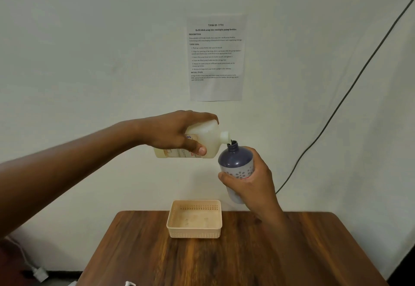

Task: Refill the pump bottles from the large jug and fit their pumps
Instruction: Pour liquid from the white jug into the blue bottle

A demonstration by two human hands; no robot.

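In the middle of the frame the left hand [177,134] grips the large jug [197,143], fingers over its top and thumb across the label, and holds it tipped nearly flat so its white spout points right and down. The right hand [249,181] is wrapped around the lower body of a dark blue pump bottle [235,162], which leans slightly left, its open neck just under the jug's spout. The two mouths look to be touching or nearly so; whether soap is actually flowing is hard to tell at this size. Both are held up in the air, well above the wooden counter [280,252] in the lower part of the frame, where an empty beige basket [195,230] sits near the back edge. A printed sheet [216,57] hangs on the wall above, and a dark cable [350,88] runs down the right side. The pouring step appears to be in hand. Next, the jug likely needs righting once the bottle is full enough, without dribbling, and then a pump must be found, as none shows here.
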